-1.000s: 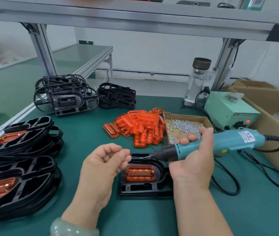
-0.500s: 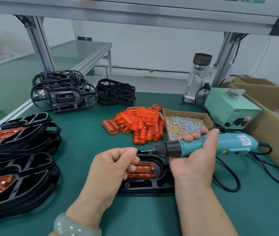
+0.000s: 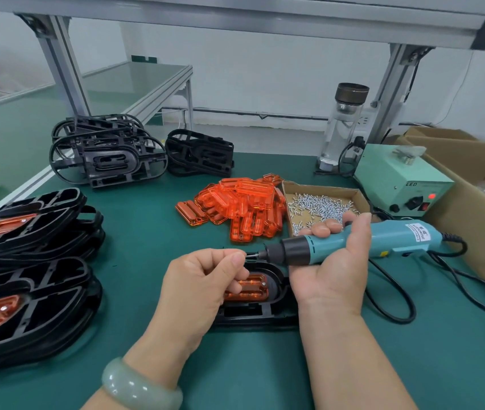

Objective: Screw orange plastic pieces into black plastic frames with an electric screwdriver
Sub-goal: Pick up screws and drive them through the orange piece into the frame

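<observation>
Jade-green bangle (image 3: 140,389) circles the left wrist; the left hand (image 3: 203,288) pinches what looks like a screw (image 3: 249,255) at the bit of the screwdriver (image 3: 353,242), which the right hand (image 3: 333,267) grips level. Under both hands lies a black frame (image 3: 253,313) with an orange piece (image 3: 248,290) seated in it. At 9 o'clock are filled frames (image 3: 28,232), at 12 loose pieces (image 3: 241,202), at 1 a screw box (image 3: 290,192), at 11 empty frames (image 3: 108,155).
</observation>
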The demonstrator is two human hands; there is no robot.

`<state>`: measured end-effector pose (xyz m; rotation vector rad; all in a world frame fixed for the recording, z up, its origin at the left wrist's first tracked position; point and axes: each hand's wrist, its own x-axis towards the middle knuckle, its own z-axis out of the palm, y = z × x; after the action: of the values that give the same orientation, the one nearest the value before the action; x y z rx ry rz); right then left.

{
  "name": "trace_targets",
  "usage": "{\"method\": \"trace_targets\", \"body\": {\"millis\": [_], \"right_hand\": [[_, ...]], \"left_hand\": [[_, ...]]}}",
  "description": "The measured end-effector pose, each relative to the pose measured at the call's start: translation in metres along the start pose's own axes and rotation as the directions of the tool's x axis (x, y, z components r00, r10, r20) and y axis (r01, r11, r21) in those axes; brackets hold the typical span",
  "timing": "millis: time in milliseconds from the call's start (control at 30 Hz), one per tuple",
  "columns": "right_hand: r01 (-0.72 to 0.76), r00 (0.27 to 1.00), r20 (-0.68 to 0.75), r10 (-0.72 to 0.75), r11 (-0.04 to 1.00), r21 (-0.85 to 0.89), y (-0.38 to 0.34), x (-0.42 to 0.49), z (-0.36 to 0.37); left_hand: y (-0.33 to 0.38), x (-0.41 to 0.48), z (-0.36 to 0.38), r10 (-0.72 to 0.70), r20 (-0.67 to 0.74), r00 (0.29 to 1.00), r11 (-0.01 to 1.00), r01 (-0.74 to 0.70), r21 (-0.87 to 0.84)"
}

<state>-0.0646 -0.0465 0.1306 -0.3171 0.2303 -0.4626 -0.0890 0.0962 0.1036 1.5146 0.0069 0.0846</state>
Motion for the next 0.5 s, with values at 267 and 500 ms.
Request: {"method": "trace_targets", "body": {"millis": [267,500], "right_hand": [[0.012,0.998,0.054,-0.012,1.0,-0.009,0.002,-0.002,0.001],[0.069,0.997,0.03,-0.066,0.992,-0.101,-0.006,0.004,0.0]], "left_hand": [[0.001,0.0,-0.001,0.05,0.013,0.999,0.998,-0.051,0.047],[0.002,0.009,-0.031,0.128,-0.035,0.991,0.935,-0.109,0.337]]}}
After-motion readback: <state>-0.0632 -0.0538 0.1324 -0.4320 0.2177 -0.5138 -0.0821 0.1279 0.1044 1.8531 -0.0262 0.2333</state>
